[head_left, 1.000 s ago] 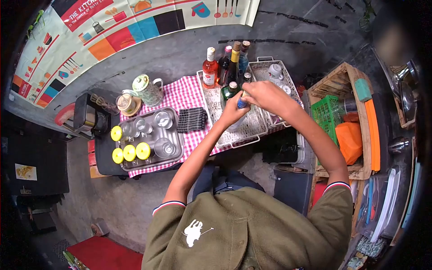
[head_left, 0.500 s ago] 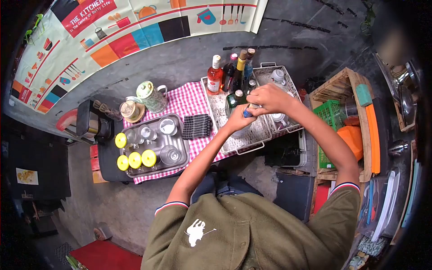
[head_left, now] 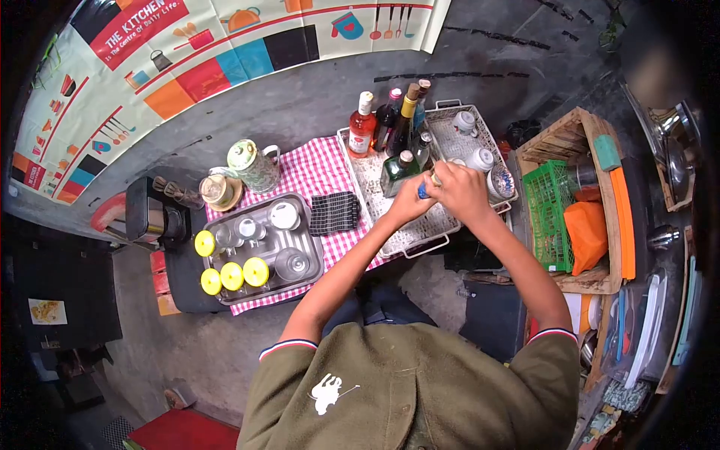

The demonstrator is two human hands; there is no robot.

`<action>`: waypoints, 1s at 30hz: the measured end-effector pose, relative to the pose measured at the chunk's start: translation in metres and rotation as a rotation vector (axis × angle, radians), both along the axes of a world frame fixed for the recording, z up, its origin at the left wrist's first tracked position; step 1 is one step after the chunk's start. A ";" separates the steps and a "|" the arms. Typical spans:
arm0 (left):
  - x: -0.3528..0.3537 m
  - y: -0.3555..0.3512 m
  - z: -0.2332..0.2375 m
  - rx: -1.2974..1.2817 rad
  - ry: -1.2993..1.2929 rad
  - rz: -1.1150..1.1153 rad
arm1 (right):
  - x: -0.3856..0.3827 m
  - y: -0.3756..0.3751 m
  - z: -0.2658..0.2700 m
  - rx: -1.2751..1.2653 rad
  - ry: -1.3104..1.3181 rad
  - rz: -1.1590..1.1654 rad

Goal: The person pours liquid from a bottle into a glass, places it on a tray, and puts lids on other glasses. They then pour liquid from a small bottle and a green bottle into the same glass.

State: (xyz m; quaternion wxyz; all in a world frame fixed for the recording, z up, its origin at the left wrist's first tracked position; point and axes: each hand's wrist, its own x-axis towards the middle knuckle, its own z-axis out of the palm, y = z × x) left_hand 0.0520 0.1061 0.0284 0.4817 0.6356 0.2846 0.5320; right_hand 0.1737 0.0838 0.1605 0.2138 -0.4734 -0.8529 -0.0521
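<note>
My left hand (head_left: 411, 202) is closed, with a small blue patch (head_left: 423, 190) showing at its fingers. My right hand (head_left: 463, 193) is closed too, pressed against the left one. Between them a narrow pale tip shows; the rest of what they hold is hidden. Both hands are above the front of a whitish patterned tray (head_left: 409, 244). Just left of them stands a square dark green bottle (head_left: 400, 172) with a pale stopper. Behind it are a clear bottle (head_left: 422, 150), a dark bottle with a yellow neck (head_left: 403, 127) and a red-orange bottle (head_left: 361, 131).
Right of the hands, a second tray (head_left: 450, 124) holds white cups (head_left: 480, 159). Leftward, a grey tray (head_left: 311, 259) carries glasses and yellow-lidded jars (head_left: 256, 271), beside a folded dark checked cloth (head_left: 334, 213). A wooden crate (head_left: 589, 281) with a green basket (head_left: 547, 217) stands at right.
Both hands, still together, have shifted right, away from the green bottle, which now shows more fully. The camera view has shifted slightly.
</note>
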 end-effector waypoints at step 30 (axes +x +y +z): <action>0.005 0.014 0.008 -0.084 0.093 -0.104 | 0.011 0.025 0.015 -0.057 -0.080 0.186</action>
